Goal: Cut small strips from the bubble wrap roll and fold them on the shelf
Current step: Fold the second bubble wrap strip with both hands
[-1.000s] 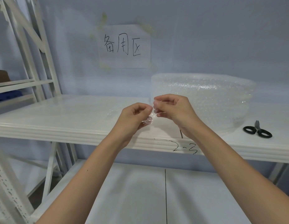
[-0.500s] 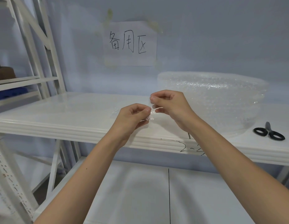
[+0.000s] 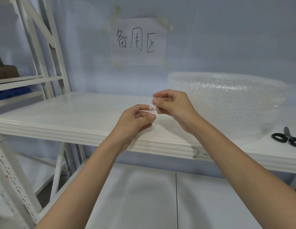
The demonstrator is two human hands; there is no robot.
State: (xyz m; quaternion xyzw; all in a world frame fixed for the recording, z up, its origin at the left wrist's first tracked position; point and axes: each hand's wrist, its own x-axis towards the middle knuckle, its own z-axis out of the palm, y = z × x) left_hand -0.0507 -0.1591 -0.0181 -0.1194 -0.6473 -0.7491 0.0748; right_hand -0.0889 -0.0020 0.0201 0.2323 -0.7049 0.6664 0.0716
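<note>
Transparent bubble wrap strip [image 3: 153, 111], small and crumpled, is held above the front part of the white metal shelf [image 3: 64, 116]. Left hand [image 3: 135, 119] pinches its lower left portion between thumb and curled fingers. Right hand [image 3: 173, 104] pinches its upper right portion with curled fingertips. Large clear bubble wrap roll [image 3: 226, 100] lies on the shelf to the right. Black-handled scissors [image 3: 287, 138] rest just beside the roll, near the shelf's front edge.
</note>
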